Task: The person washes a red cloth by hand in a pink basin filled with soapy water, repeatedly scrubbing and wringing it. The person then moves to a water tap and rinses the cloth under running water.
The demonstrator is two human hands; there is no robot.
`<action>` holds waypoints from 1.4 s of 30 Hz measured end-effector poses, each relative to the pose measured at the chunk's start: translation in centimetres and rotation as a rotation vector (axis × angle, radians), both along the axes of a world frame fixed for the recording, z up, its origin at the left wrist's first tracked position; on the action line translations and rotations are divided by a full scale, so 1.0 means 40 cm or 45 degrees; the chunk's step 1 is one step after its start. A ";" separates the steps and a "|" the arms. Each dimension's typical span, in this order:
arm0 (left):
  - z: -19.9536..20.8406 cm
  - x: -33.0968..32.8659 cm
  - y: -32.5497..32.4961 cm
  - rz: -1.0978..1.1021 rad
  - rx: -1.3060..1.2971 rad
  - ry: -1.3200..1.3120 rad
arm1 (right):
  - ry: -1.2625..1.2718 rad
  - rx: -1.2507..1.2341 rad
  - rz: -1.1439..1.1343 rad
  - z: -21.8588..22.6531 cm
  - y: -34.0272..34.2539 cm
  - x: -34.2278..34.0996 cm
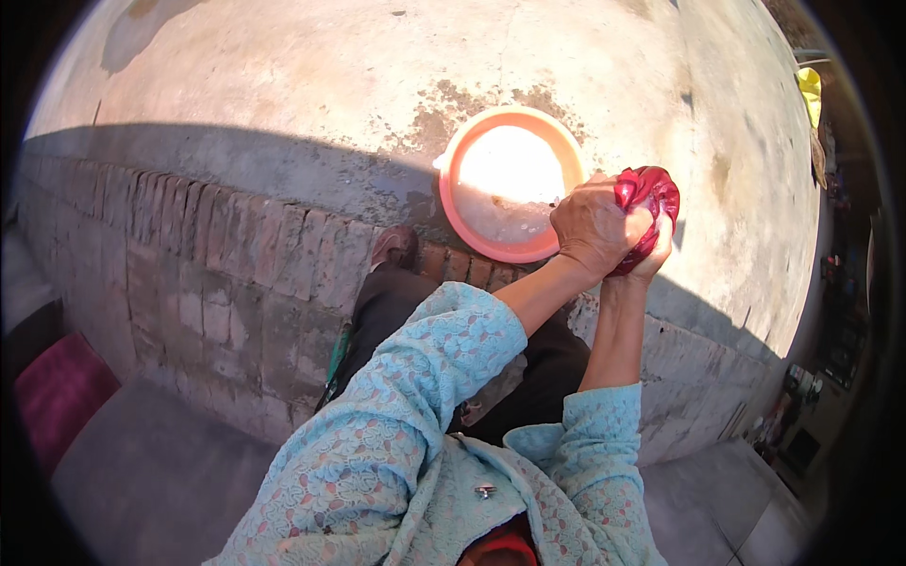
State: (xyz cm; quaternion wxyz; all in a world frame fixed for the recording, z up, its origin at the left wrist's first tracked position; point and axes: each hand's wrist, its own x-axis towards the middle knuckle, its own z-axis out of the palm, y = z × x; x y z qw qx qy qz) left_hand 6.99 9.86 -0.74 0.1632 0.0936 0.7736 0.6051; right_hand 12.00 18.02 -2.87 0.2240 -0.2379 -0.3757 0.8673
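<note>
Both my hands grip a bunched dark red cloth (651, 198), wet and shiny, just right of a pink basin. My left hand (596, 226) wraps round its left side, fingers closed. Against the lower right of the bundle, my right hand (655, 253) is closed on it too, its fingers partly hidden by the cloth. The round pink basin (451, 203) stands on the concrete and holds cloudy, sudsy water that glares in the sun. The cloth is held up beside the rim, apart from the water.
A brick ledge (255, 241) runs across below the basin, with my shoe (394, 245) beside it. Sunlit concrete (311, 66) spreads beyond, with wet patches round the basin. A maroon cloth or cushion (64, 396) lies at lower left. Something yellow (810, 94) is at far right.
</note>
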 end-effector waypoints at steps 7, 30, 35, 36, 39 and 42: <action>0.013 -0.004 -0.013 -0.014 -0.062 0.127 | -0.003 -0.063 -0.033 -0.020 0.005 0.001; 0.018 -0.125 -0.275 -0.620 0.462 -0.484 | 0.084 -0.326 0.057 0.018 -0.049 0.167; 0.006 -0.180 -0.372 -0.179 0.415 -0.368 | 0.082 -0.150 0.021 0.113 -0.074 0.208; 0.000 -0.191 -0.385 -0.117 0.423 -0.347 | 0.165 -0.204 0.078 0.132 -0.077 0.222; 0.020 -0.200 -0.416 -0.022 0.347 -0.340 | 0.094 -0.210 -0.064 0.173 -0.089 0.224; 0.029 -0.202 -0.420 0.030 0.407 -0.379 | 0.058 -0.194 -0.114 0.201 -0.117 0.223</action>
